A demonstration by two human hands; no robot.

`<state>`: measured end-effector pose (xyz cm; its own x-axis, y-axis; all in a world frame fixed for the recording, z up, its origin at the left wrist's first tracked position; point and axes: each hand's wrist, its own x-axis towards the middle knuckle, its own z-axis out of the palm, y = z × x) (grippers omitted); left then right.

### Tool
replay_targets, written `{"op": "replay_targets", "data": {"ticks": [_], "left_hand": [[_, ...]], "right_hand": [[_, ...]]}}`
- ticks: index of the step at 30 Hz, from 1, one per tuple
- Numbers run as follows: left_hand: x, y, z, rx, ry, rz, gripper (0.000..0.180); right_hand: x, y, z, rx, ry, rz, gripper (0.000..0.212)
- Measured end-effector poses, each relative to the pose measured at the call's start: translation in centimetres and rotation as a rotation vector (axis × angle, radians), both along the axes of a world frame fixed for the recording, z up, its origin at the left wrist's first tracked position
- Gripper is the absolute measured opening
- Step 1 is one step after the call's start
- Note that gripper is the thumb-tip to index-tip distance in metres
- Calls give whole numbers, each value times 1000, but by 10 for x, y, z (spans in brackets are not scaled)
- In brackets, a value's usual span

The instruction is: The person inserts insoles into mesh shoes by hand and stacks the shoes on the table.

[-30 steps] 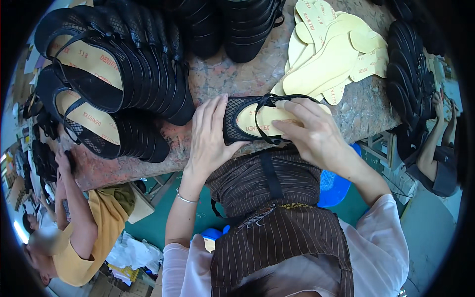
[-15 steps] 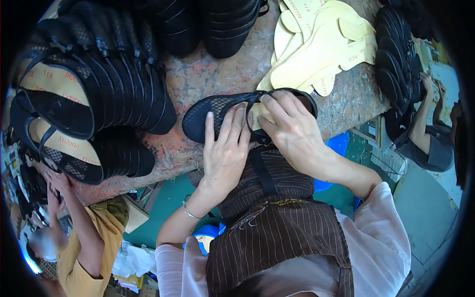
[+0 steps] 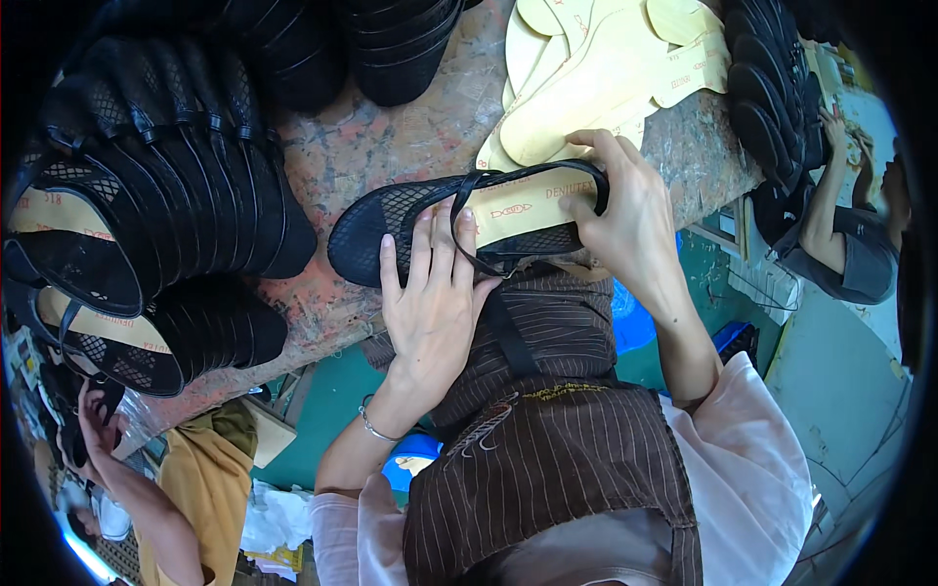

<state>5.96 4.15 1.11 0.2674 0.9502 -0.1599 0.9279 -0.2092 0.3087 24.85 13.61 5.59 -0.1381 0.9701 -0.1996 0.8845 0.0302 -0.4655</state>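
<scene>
A black mesh sandal [image 3: 376,220] lies on its sole near the table's front edge, toe to the left. A pale yellow insole [image 3: 508,207] with red print shows inside it. My left hand [image 3: 430,313] holds the front part, its fingertips over the mesh and into the opening, its thumb along the near side by the strap buckle. At the heel, my right hand [image 3: 633,210] grips the back rim, the thumb inside on the insole and the fingers outside. The sandal's thin strap [image 3: 459,220] crosses the opening between my hands.
Nested black sandals [image 3: 186,186] stand in rows at left, with more black shoes [image 3: 396,49] behind. Loose yellow insoles [image 3: 586,83] are piled beyond my right hand. Black soles or shoes [image 3: 762,98] line the far right. Co-workers' arms [image 3: 147,498] show at left and right.
My right hand has moved from the middle of the sandal to its heel, uncovering the insole. My left hand stays on the front part. The view has shifted slightly.
</scene>
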Motion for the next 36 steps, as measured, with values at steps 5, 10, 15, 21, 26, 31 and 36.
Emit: {"op": "replay_targets", "data": {"ticks": [5, 10, 15, 21, 26, 31, 36], "left_hand": [[2, -2, -1, -16, -11, 25, 80], [0, -4, -3, -13, -8, 20, 79], [-2, -3, -1, -16, 4, 8, 78], [-3, 6, 7, 21, -5, 0, 70], [-7, 25, 52, 116, -416, 230, 28], [79, 45, 62, 211, -496, 349, 44], [112, 73, 38, 215, -257, 336, 55]], "right_hand": [[-4, 3, -8, 15, -58, -54, 44], [-4, 3, -12, 24, -86, -100, 45], [-6, 6, -12, 17, -113, -87, 44], [-3, 14, -17, 36, -109, -74, 32], [30, 6, -8, 98, 117, 133, 46], [99, 35, 19, 293, 301, -287, 25], [139, 121, -36, 644, -49, -128, 23]]}}
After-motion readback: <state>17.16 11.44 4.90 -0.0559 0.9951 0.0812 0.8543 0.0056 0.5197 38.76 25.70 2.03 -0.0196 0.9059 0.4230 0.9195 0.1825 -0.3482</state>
